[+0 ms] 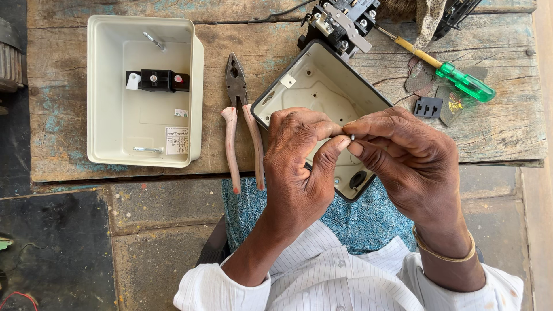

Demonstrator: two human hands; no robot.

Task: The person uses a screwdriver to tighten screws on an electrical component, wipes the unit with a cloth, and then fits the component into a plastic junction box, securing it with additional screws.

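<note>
My left hand and my right hand meet over an open dark-rimmed switch box that leans off the front edge of a worn wooden bench. Between the fingertips of both hands sits a tiny metal part, perhaps a small screw or nut. The thumbs and forefingers of both hands pinch it. My hands hide the near half of the box.
Pliers with pale red grips lie left of the box. A cream enclosure lid with a black switch block lies further left. A green-handled screwdriver, a black electrical unit and a small black piece lie at the back right.
</note>
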